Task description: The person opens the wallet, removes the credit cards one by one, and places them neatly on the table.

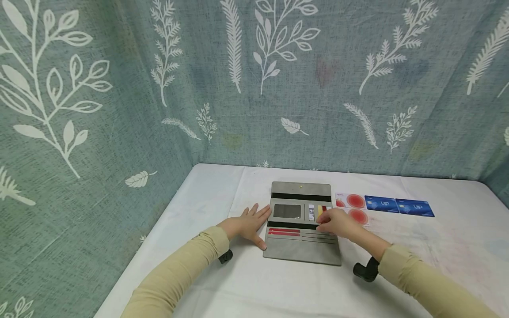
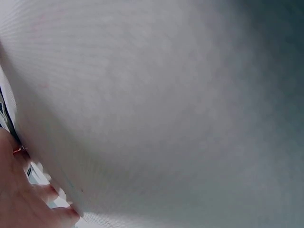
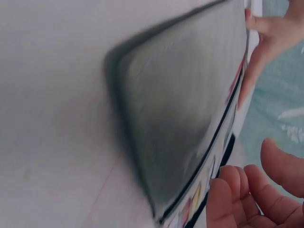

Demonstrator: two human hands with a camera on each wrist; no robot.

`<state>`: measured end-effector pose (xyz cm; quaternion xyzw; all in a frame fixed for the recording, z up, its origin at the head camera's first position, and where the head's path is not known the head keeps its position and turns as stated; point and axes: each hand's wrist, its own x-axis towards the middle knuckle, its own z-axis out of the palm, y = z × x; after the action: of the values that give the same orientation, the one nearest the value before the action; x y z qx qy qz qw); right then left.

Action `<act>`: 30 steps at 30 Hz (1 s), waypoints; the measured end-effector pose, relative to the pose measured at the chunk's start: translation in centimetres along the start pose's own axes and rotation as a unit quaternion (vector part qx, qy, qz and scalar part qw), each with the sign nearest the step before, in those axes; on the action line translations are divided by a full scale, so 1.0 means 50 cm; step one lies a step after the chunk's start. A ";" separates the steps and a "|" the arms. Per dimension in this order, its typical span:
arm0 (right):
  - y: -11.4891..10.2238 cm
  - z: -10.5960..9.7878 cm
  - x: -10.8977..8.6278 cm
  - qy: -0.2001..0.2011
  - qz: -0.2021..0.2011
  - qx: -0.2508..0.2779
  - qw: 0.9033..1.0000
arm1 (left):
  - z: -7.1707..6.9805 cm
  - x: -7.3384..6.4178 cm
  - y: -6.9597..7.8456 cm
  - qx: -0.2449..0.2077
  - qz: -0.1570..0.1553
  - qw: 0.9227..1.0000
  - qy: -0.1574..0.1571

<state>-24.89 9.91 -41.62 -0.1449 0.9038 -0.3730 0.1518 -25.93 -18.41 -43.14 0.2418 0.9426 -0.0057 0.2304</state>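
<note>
A grey wallet (image 1: 302, 255) lies unfolded on the white table. My left hand (image 1: 250, 223), fingers spread, rests at its left edge; in the right wrist view that left hand (image 3: 271, 35) appears across the wallet (image 3: 175, 90). My right hand (image 1: 336, 223) is over the wallet's right side, by upright slots holding a whitish card (image 1: 311, 212) and a yellow card (image 1: 320, 210). In the right wrist view, the thumb of the right hand (image 3: 254, 194) stands apart from its loosely bent fingers, with nothing visible between. Two red cards (image 1: 284, 232) sit in the lower left slots.
To the wallet's right lie two blue VIP cards (image 1: 381, 204) in a row and two cards with red circles (image 1: 355, 201), the nearer one partly covered by the right hand. A patterned grey-green curtain (image 1: 254, 132) hangs behind and left of the table (image 1: 222, 287).
</note>
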 end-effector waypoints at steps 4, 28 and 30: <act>-0.017 0.022 0.007 -0.008 -0.011 -0.001 1.000 | 0.000 0.000 0.000 0.000 -0.002 1.000 0.000; -0.075 0.093 0.047 -0.028 -0.001 -0.056 0.998 | -0.001 -0.003 0.004 -0.010 -0.005 1.000 0.002; -0.078 0.096 0.049 -0.027 0.001 -0.063 0.998 | -0.002 -0.004 0.004 -0.009 -0.006 1.000 0.001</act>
<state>-24.68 3.29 -42.46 -0.1634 0.9213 -0.3111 0.1668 -25.73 -18.30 -42.97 0.2341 0.9443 0.0020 0.2312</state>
